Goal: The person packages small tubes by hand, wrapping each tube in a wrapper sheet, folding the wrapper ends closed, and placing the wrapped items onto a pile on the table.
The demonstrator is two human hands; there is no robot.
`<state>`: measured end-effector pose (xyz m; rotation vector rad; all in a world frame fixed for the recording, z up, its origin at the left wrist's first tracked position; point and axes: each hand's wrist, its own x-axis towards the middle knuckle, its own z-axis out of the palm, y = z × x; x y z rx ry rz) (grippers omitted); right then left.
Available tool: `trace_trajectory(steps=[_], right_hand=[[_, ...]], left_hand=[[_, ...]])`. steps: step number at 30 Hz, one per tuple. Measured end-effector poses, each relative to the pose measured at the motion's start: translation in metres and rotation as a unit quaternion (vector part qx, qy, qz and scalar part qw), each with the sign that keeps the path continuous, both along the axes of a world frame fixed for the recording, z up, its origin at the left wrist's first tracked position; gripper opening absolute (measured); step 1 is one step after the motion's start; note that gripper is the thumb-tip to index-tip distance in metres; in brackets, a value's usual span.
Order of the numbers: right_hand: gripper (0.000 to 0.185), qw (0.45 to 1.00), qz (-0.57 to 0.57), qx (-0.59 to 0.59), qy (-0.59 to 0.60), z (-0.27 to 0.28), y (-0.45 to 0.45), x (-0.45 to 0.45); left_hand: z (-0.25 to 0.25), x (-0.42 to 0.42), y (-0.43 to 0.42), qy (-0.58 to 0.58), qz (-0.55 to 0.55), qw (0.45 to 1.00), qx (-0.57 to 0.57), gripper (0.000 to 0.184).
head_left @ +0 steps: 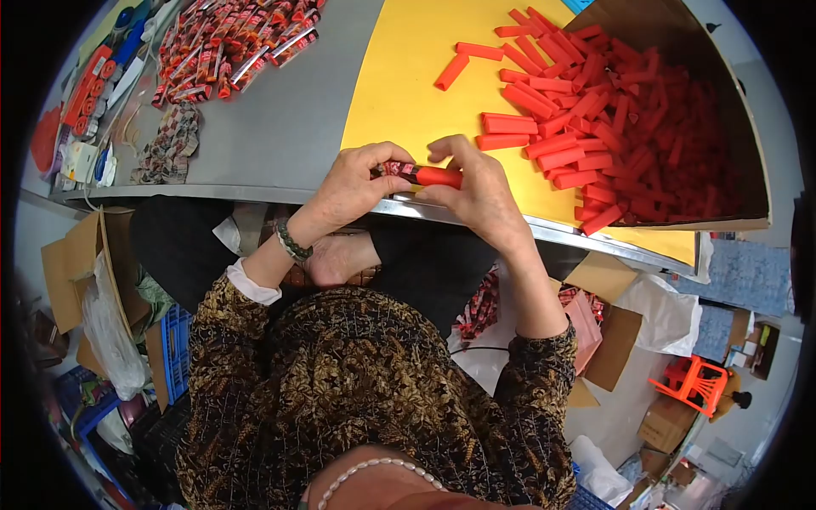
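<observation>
Just above the front edge of the table, my left hand (357,180) grips a dark printed wrapper (396,171) between thumb and fingers. A red tube (438,177) sticks out of the wrapper's right end, lying level with it. My right hand (483,194) is curled around the bare end of that tube, thumb below and fingers above. How far the tube reaches inside the wrapper is hidden. Many loose red tubes (557,157) lie to the right of my right hand.
A cardboard box (752,170) on its side spills red tubes onto a yellow sheet (399,85). Wrapped pieces (229,42) are heaped at the back left of the grey table (280,127), near a crumpled patterned cloth (170,144). Cartons (616,348) stand below the table.
</observation>
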<state>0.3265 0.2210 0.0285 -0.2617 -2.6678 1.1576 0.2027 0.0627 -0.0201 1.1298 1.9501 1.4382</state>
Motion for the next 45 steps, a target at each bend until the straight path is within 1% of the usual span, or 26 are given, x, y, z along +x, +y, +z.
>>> trace_trajectory(steps=[1, 3, 4, 7, 8, 10, 12, 13, 18, 22, 24, 27, 30, 34, 37, 40, 43, 45], right_hand=[[0.036, 0.999, -0.006, -0.047, 0.012, 0.0, 0.003, 0.002], [0.034, 0.989, -0.017, -0.14, 0.037, -0.005, 0.013, 0.008], [0.033, 0.976, -0.013, -0.205, 0.074, -0.013, 0.014, 0.008], [0.034, 0.964, -0.031, -0.248, 0.095, -0.018, 0.004, 0.006], [0.036, 0.969, -0.029, -0.226, 0.097, -0.02, 0.0, 0.004], [0.038, 0.968, -0.026, -0.22, 0.117, -0.02, -0.004, 0.002], [0.041, 0.972, -0.014, -0.194, 0.133, -0.021, -0.002, 0.001], [0.042, 0.969, -0.013, -0.2, 0.145, -0.022, -0.003, 0.001], [0.046, 0.962, -0.017, -0.208, 0.178, -0.024, -0.006, 0.003], [0.046, 0.966, -0.027, -0.173, 0.192, -0.024, -0.011, 0.002], [0.045, 0.967, -0.035, -0.149, 0.203, -0.024, -0.014, 0.001], [0.036, 0.974, -0.042, -0.113, 0.193, -0.019, -0.016, 0.002], [0.028, 0.968, -0.018, -0.096, 0.229, -0.017, -0.012, 0.001], [0.024, 0.965, -0.002, -0.155, 0.211, -0.018, -0.004, 0.002], [0.024, 0.981, -0.045, -0.076, 0.171, -0.009, -0.011, 0.005], [0.026, 0.98, -0.081, -0.09, 0.159, -0.014, -0.012, 0.005], [0.026, 0.968, -0.076, -0.127, 0.201, -0.018, -0.01, 0.003], [0.027, 0.969, -0.067, -0.134, 0.197, -0.021, -0.011, 0.002]], left_hand=[[0.0, -0.001, -0.001, -0.061, -0.001, 0.998, 0.0, 0.028], [-0.006, -0.004, -0.002, -0.108, 0.002, 0.993, 0.038, 0.027], [-0.008, -0.005, -0.001, -0.132, 0.003, 0.99, 0.057, 0.027], [-0.003, 0.004, 0.002, -0.159, -0.014, 0.987, 0.02, 0.026], [-0.003, 0.006, 0.003, -0.165, -0.013, 0.985, 0.04, 0.026], [-0.006, 0.009, 0.004, -0.176, -0.01, 0.981, 0.08, 0.025], [-0.007, 0.006, 0.002, -0.235, -0.025, 0.966, 0.104, 0.026], [-0.007, 0.005, 0.001, -0.265, -0.033, 0.957, 0.116, 0.027], [-0.01, 0.005, 0.0, -0.31, -0.022, 0.939, 0.148, 0.028], [-0.012, 0.006, 0.001, -0.321, -0.026, 0.933, 0.161, 0.029], [-0.014, 0.005, 0.001, -0.318, -0.028, 0.934, 0.159, 0.029], [-0.015, 0.005, 0.0, -0.306, -0.033, 0.94, 0.15, 0.029], [-0.01, 0.006, -0.001, -0.314, -0.042, 0.937, 0.15, 0.029], [-0.006, 0.006, -0.005, -0.336, -0.055, 0.931, 0.135, 0.03], [-0.011, 0.005, -0.003, -0.277, -0.054, 0.951, 0.13, 0.031], [-0.001, 0.012, -0.004, -0.33, -0.028, 0.936, 0.119, 0.029], [0.006, 0.01, -0.008, -0.357, -0.039, 0.93, 0.084, 0.027], [0.004, 0.009, -0.009, -0.361, -0.033, 0.928, 0.084, 0.025]])
